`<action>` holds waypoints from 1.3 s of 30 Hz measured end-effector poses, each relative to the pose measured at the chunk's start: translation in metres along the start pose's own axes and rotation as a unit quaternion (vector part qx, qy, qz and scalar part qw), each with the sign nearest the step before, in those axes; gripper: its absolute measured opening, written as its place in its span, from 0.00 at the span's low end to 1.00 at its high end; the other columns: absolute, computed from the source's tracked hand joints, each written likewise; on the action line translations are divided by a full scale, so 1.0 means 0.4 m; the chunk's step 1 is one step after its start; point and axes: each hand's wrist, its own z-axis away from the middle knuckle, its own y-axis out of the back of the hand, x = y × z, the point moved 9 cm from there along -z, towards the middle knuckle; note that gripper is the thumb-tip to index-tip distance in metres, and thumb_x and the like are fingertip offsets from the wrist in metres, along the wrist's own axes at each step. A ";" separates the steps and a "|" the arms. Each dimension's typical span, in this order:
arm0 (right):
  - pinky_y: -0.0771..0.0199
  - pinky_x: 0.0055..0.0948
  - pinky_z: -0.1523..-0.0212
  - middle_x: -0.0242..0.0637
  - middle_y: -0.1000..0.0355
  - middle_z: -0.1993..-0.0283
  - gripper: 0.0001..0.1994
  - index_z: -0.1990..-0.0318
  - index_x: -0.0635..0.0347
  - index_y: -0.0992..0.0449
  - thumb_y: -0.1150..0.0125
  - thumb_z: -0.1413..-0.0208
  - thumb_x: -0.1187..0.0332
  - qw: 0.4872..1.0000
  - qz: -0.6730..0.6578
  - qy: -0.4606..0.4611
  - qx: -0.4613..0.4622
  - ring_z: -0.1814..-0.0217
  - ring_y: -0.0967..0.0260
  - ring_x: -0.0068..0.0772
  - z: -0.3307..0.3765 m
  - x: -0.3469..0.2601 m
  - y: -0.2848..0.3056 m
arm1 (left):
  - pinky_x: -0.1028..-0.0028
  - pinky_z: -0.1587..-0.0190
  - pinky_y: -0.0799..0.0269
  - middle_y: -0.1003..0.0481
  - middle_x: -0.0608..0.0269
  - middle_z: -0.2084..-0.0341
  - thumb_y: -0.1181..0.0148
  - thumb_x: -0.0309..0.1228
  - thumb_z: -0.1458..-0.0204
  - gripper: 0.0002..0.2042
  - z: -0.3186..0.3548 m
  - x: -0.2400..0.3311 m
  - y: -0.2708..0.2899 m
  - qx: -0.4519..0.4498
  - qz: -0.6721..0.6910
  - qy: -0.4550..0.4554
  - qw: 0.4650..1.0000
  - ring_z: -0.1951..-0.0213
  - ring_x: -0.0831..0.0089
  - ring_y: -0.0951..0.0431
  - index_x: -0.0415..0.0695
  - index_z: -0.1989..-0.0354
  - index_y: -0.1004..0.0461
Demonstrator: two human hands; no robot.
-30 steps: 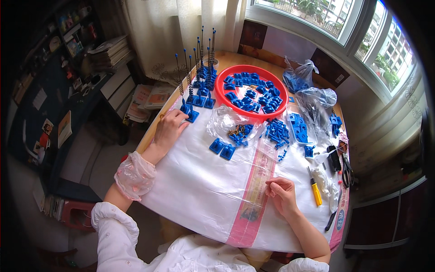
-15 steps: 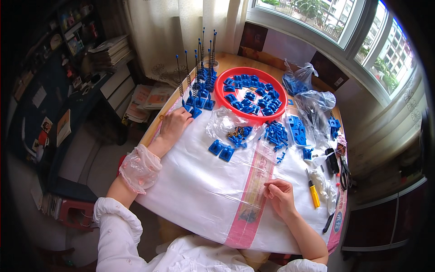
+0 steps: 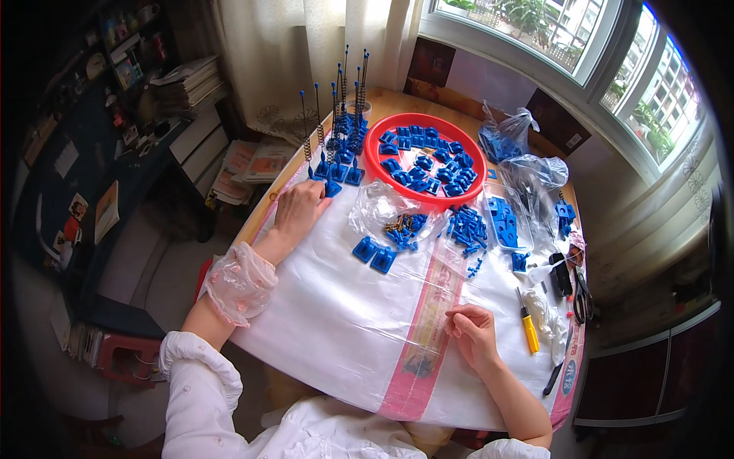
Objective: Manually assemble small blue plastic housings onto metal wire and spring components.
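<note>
My left hand (image 3: pixel 297 212) is at the table's left edge, its fingers closed around a blue plastic base (image 3: pixel 332 188). The fingers partly hide that base. It sits at the near end of a group of blue bases (image 3: pixel 353 176), several of which carry upright black rods with springs and blue tips (image 3: pixel 305 126). My right hand (image 3: pixel 472 330) rests near the front of the table, fingers curled together, with nothing visible in them. Two similar blue bases (image 3: pixel 374 254) lie apart, between my hands and the red round tray (image 3: pixel 425 203).
The tray holds many blue pieces. A clear plastic bag (image 3: pixel 368 208), small blue pins (image 3: pixel 467 227) and a clear box (image 3: pixel 505 243) lie near it. To the right are a yellow-handled screwdriver (image 3: pixel 530 333), scissors (image 3: pixel 583 298) and bagged parts (image 3: pixel 539 172). A window (image 3: pixel 527 34) is behind.
My left hand has shifted and turned slightly at the blue base, and its thumb side shows more. My right hand stays in place. The whole view has moved very slightly.
</note>
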 end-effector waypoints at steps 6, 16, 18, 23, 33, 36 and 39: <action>0.36 0.21 0.68 0.37 0.25 0.71 0.07 0.60 0.71 0.20 0.38 0.44 0.76 1.000 0.002 0.003 -0.001 0.70 0.32 0.23 0.001 0.001 0.005 | 0.67 0.66 0.24 0.20 0.56 0.74 0.31 0.34 0.52 0.10 -0.007 0.011 -0.008 -0.010 -0.049 0.008 0.999 0.68 0.61 0.18 0.43 0.67 0.24; 0.35 0.21 0.68 0.37 0.24 0.70 0.07 0.60 0.71 0.20 0.38 0.44 0.77 1.000 0.003 0.000 -0.005 0.69 0.32 0.23 0.001 0.001 -0.001 | 0.69 0.71 0.26 0.21 0.60 0.79 0.32 0.42 0.52 0.14 -0.012 0.023 -0.027 -0.014 -0.184 -0.005 0.983 0.74 0.66 0.19 0.44 0.75 0.22; 0.35 0.21 0.67 0.37 0.24 0.70 0.07 0.60 0.71 0.20 0.39 0.44 0.77 1.000 0.007 -0.001 -0.005 0.69 0.32 0.23 0.000 0.002 -0.002 | 0.69 0.71 0.26 0.21 0.60 0.79 0.32 0.43 0.51 0.14 -0.010 0.024 -0.024 -0.007 -0.191 -0.011 0.982 0.74 0.66 0.18 0.44 0.77 0.22; 0.36 0.21 0.68 0.37 0.25 0.70 0.07 0.60 0.71 0.21 0.39 0.44 0.77 1.000 0.007 0.002 -0.001 0.69 0.32 0.23 0.003 0.000 0.008 | 0.68 0.70 0.25 0.21 0.59 0.79 0.31 0.43 0.53 0.13 -0.020 0.013 0.043 0.018 -0.101 0.043 0.994 0.74 0.63 0.19 0.45 0.72 0.19; 0.36 0.22 0.68 0.37 0.26 0.71 0.07 0.60 0.71 0.21 0.40 0.44 0.78 1.000 0.004 0.006 -0.008 0.70 0.33 0.24 0.000 -0.003 -0.004 | 0.71 0.68 0.24 0.22 0.66 0.86 0.31 0.42 0.51 0.16 -0.044 -0.057 0.028 0.019 0.036 0.150 0.988 0.78 0.70 0.19 0.45 0.59 0.17; 0.36 0.22 0.68 0.37 0.25 0.71 0.07 0.60 0.71 0.21 0.39 0.44 0.78 1.000 0.006 0.007 -0.006 0.70 0.33 0.24 0.000 -0.002 -0.004 | 0.71 0.68 0.24 0.22 0.65 0.86 0.33 0.41 0.49 0.16 -0.053 -0.060 0.012 0.003 0.059 0.183 0.981 0.78 0.71 0.19 0.43 0.58 0.18; 0.37 0.23 0.68 0.37 0.26 0.73 0.07 0.61 0.69 0.21 0.39 0.44 0.75 1.000 0.029 0.007 0.005 0.72 0.35 0.24 0.002 -0.004 0.000 | 0.72 0.68 0.24 0.22 0.65 0.86 0.34 0.40 0.48 0.15 -0.061 -0.066 0.001 -0.012 0.079 0.211 0.974 0.79 0.72 0.19 0.43 0.59 0.18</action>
